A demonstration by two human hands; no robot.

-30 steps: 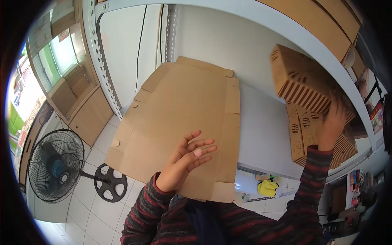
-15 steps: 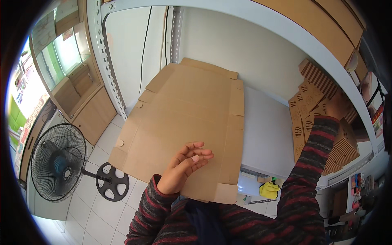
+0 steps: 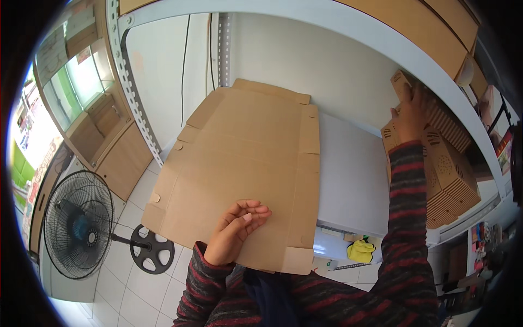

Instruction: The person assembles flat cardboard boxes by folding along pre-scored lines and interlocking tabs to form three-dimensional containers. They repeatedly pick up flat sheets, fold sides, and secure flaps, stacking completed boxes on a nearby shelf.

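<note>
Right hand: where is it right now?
Head view, upper right: the right hand rests on the stack of folded cardboard boxes at the white shelf's right end.

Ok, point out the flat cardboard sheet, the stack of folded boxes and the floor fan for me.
flat cardboard sheet (image 3: 245,158), head view, middle of its main panel.
stack of folded boxes (image 3: 449,174), head view, side face of the stack on the shelf.
floor fan (image 3: 76,223), head view, centre of the round grille.

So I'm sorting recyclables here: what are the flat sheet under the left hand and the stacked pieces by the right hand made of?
The flat sheet looks like plain brown corrugated cardboard: matte, with creased fold lines and cut flaps. The stacked pieces at the right hand seem the same brown cardboard with dark printing; their ribbed edges suggest many folded sheets. The left hand rests on the sheet.
</note>
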